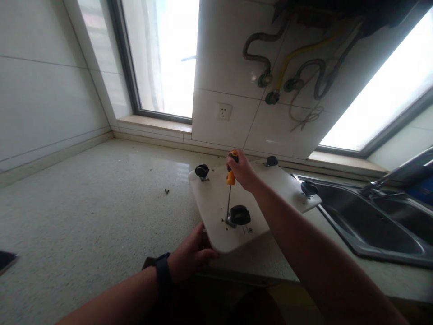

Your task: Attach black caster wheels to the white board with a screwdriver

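Note:
My right hand (241, 168) is closed round the orange and black handle of a screwdriver (230, 178). Its thin shaft points down, and the tip meets the metal plate of the nearest black caster (240, 215). That caster sits on a white board (216, 203) with rounded corners, lying with its wheels up. Three more casters stand at the other corners, among them one at the far left (202, 170) and one near the sink (309, 188). My left hand (193, 251), below a dark wristwatch, grips the board's near left corner, its fingers partly hidden.
The board rests on a speckled countertop (118, 203). Small dark bits, probably screws (167, 191), lie to its left. A steel sink (358, 225) with a faucet (389, 178) adjoins on the right. Behind are a tiled wall, a socket (223, 112) and hanging hoses (257, 56).

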{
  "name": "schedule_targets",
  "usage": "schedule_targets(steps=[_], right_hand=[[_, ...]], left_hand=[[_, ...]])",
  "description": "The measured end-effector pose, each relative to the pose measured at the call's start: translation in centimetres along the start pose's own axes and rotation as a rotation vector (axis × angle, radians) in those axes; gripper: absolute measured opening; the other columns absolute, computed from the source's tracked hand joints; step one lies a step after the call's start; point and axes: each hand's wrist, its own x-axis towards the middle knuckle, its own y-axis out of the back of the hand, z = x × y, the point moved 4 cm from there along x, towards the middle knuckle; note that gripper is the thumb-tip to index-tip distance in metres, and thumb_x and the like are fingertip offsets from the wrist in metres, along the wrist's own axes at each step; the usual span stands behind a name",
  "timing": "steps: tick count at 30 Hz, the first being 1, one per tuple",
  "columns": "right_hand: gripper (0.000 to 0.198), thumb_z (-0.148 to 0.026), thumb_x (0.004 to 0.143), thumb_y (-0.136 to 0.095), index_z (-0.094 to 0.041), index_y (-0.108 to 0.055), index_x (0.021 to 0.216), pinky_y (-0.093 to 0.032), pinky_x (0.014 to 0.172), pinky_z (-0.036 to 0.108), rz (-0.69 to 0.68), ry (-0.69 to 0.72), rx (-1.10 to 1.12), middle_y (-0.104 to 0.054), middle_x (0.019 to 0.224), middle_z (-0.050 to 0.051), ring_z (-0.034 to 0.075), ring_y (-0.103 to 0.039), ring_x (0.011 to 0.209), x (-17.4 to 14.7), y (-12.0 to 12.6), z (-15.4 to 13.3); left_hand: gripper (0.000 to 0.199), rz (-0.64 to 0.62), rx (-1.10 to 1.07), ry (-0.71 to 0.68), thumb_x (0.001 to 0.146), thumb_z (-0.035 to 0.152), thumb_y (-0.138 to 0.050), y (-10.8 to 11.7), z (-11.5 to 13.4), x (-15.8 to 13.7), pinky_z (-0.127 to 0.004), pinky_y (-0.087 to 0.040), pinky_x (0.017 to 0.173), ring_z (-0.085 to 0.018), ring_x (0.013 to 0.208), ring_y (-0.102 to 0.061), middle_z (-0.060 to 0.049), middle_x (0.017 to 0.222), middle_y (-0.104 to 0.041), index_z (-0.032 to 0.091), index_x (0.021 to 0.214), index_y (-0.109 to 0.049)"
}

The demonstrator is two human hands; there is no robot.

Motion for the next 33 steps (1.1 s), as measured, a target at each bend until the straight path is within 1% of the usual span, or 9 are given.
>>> schedule_targets(steps=[3, 8, 12, 14, 18, 21, 24, 27, 33], right_hand=[[0.028, -0.046, 0.084, -0.058, -0.025, -0.045, 0.098, -0.053, 0.040, 0.025, -0.019, -0.029, 0.051, -0.049, 0.076, -0.005, 0.011, -0.050, 0.052, 0.3, -0.7, 0.5], [0.029, -0.045, 0.081, -0.059, -0.025, -0.045, 0.097, -0.052, 0.038, 0.024, -0.025, -0.082, 0.111, -0.051, 0.073, -0.005, 0.011, -0.049, 0.050, 0.6, -1.5, 1.8], [0.030, -0.045, 0.079, -0.059, -0.025, -0.045, 0.097, -0.050, 0.037, 0.022, -0.013, -0.102, 0.157, -0.051, 0.070, -0.006, 0.011, -0.048, 0.051, 0.5, -1.8, 2.5], [0.031, -0.046, 0.079, -0.059, -0.025, -0.045, 0.098, -0.049, 0.036, 0.021, -0.008, -0.102, 0.179, -0.051, 0.070, -0.006, 0.011, -0.048, 0.051, 0.4, -1.8, 2.6], [0.032, -0.046, 0.078, -0.059, -0.025, -0.045, 0.098, -0.047, 0.036, 0.019, 0.000, -0.097, 0.210, -0.052, 0.069, -0.006, 0.010, -0.048, 0.050, 0.2, -2.0, 2.3], [0.032, -0.046, 0.079, -0.059, -0.025, -0.046, 0.099, -0.046, 0.036, 0.018, -0.017, -0.096, 0.229, -0.051, 0.069, -0.007, 0.010, -0.048, 0.051, 0.0, -2.4, 2.0], [0.032, -0.046, 0.080, -0.059, -0.025, -0.046, 0.100, -0.047, 0.037, 0.019, -0.050, -0.099, 0.244, -0.051, 0.069, -0.007, 0.010, -0.047, 0.050, -0.3, -2.8, 1.9], [0.033, -0.045, 0.079, -0.059, -0.026, -0.045, 0.101, -0.046, 0.037, 0.018, -0.072, -0.097, 0.258, -0.051, 0.069, -0.008, 0.009, -0.047, 0.049, -0.6, -3.0, 1.9], [0.029, -0.043, 0.079, -0.060, -0.025, -0.047, 0.098, -0.046, 0.036, 0.019, -0.155, -0.080, 0.270, -0.053, 0.069, -0.007, 0.010, -0.047, 0.049, -0.9, -3.7, 0.9]], left_hand=[[0.082, -0.001, -0.007, -0.014, 0.085, 0.027, -0.081, -0.1, 0.3, 0.0, -0.037, -0.054, 0.079, -0.030, 0.106, -0.065, -0.014, 0.126, -0.064, 0.026, 0.153, -0.035], [0.083, -0.005, 0.004, 0.028, 0.085, 0.026, -0.081, -0.2, 0.2, 0.0, -0.037, -0.054, 0.075, -0.026, 0.094, -0.066, -0.013, 0.118, -0.066, 0.025, 0.153, -0.034], [0.084, -0.020, 0.008, -0.047, 0.084, 0.030, -0.082, -0.4, 0.7, 0.1, -0.048, -0.052, 0.093, -0.033, 0.111, -0.063, -0.015, 0.126, -0.063, 0.025, 0.153, -0.036], [0.085, -0.021, 0.006, -0.058, 0.084, 0.031, -0.082, -0.5, 0.8, 0.1, -0.051, -0.050, 0.098, -0.034, 0.113, -0.062, -0.015, 0.127, -0.063, 0.025, 0.154, -0.035], [0.085, -0.005, 0.024, -0.029, 0.085, 0.030, -0.082, -0.5, 0.8, 0.0, -0.048, -0.054, 0.087, -0.032, 0.102, -0.064, -0.015, 0.123, -0.064, 0.023, 0.154, -0.034], [0.080, 0.012, 0.042, -0.055, 0.085, 0.028, -0.082, -0.5, 0.9, -0.1, -0.049, -0.052, 0.094, -0.034, 0.113, -0.061, -0.016, 0.132, -0.061, 0.024, 0.152, -0.038], [0.085, 0.014, 0.043, -0.078, 0.085, 0.030, -0.082, -0.5, 1.1, 0.0, -0.055, -0.045, 0.107, -0.037, 0.127, -0.055, -0.016, 0.141, -0.057, 0.025, 0.155, -0.035], [0.091, 0.015, 0.034, -0.063, 0.085, 0.032, -0.083, -0.6, 1.3, 0.0, -0.057, -0.045, 0.107, -0.039, 0.130, -0.054, -0.017, 0.144, -0.056, 0.027, 0.159, -0.030], [0.088, 0.020, 0.039, -0.055, 0.086, 0.027, -0.081, -0.7, 1.5, -0.1, -0.056, -0.045, 0.108, -0.041, 0.135, -0.051, -0.018, 0.152, -0.051, 0.026, 0.158, -0.030]])
